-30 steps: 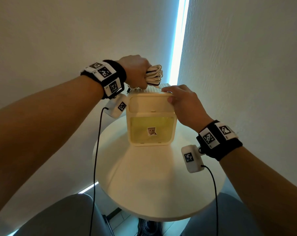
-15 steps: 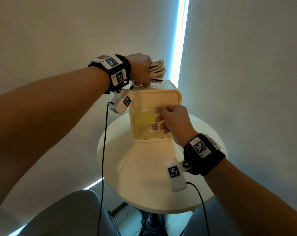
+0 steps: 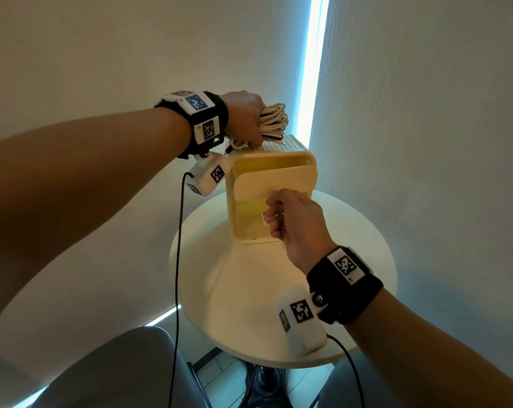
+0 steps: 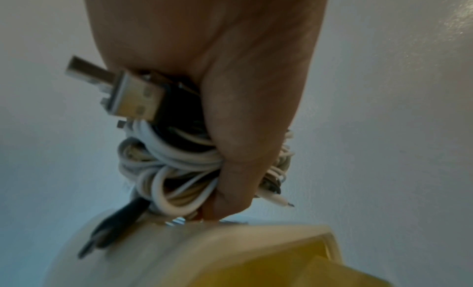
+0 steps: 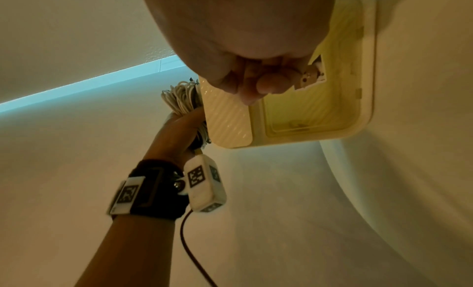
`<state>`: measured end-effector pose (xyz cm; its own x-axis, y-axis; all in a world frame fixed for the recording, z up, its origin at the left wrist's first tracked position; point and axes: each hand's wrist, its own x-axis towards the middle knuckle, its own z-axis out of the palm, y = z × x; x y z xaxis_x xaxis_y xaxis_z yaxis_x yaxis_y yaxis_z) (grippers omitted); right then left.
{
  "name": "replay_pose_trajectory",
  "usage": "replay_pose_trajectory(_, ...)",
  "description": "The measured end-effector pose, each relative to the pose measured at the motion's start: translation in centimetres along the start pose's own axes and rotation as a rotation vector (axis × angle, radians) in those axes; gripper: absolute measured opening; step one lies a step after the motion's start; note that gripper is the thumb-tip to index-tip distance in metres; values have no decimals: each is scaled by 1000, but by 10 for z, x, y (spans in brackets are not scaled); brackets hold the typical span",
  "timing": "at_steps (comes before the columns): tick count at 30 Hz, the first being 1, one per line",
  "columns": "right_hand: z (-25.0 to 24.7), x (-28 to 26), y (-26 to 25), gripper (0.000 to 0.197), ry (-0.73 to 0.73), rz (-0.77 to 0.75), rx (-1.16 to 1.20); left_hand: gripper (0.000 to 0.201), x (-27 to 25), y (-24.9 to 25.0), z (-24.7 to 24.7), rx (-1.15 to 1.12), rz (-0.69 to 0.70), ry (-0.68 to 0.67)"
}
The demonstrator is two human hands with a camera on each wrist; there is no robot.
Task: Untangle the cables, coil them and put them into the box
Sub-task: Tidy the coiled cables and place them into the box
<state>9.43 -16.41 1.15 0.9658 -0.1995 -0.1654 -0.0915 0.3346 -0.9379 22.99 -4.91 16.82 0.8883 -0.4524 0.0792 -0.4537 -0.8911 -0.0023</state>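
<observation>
A cream plastic box [image 3: 306,172] stands on the round white table [image 3: 249,304]. My left hand [image 3: 243,119] grips a coiled bundle of white and black cables [image 3: 274,120] just above the box's back left top corner. In the left wrist view the bundle [image 4: 163,170] shows a USB plug [image 4: 122,93] sticking out, and a black plug lies against the box [image 4: 204,251]. My right hand [image 3: 293,219] has curled fingers pinching the box's front flap [image 3: 249,187], which leans out from the top and leaves a gap. The yellowish inside shows in the right wrist view [image 5: 307,113].
Two pale walls meet in a corner right behind the table, with a bright strip of light [image 3: 314,69] between them. Thin black wires hang from both wrist cameras. My knees [image 3: 117,372] sit below the table's near edge.
My right hand came down from the box's top to its front and pulled the flap outward. My left hand kept hold of the cable bundle above the box.
</observation>
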Motion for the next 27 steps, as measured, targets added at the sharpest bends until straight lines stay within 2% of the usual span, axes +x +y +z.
replay_pose_trajectory(4,-14,-11,-4,20,-53,-69,-197,17,-1,0,0,-2,-4,3)
replay_pose_trajectory(7,-25,-14,-25,33,-61,-176,-577,17,-3,0,0,-12,-14,16)
replay_pose_trajectory(10,-35,-15,-60,36,100,-500,-1032,16,-7,-2,-2,-40,-18,30)
replay_pose_trajectory(12,-35,-11,-89,35,242,-786,-1187,15,-11,-4,-3,-71,-24,43)
replay_pose_trajectory(13,-35,-5,-101,27,226,-892,-1204,15,-14,-4,-5,-84,-28,51)
replay_pose_trajectory(14,-33,4,-112,22,148,-937,-1218,16,-18,-4,-7,-96,-30,61)
replay_pose_trajectory(15,-31,13,-121,24,42,-913,-1249,16,-22,-4,-10,-108,-29,75)
replay_pose_trajectory(17,-29,34,-129,34,-161,-729,-1368,16,-31,-5,-18,-155,-26,116)
replay_pose_trajectory(19,-26,46,-128,38,-288,-620,-1473,25,-42,-5,-23,-214,-19,159)
replay_pose_trajectory(23,-20,51,-128,40,-314,-700,-1476,27,-60,4,-19,-264,25,203)
replay_pose_trajectory(27,-14,50,-129,47,-337,-667,-1493,27,-66,21,-5,-312,130,265)
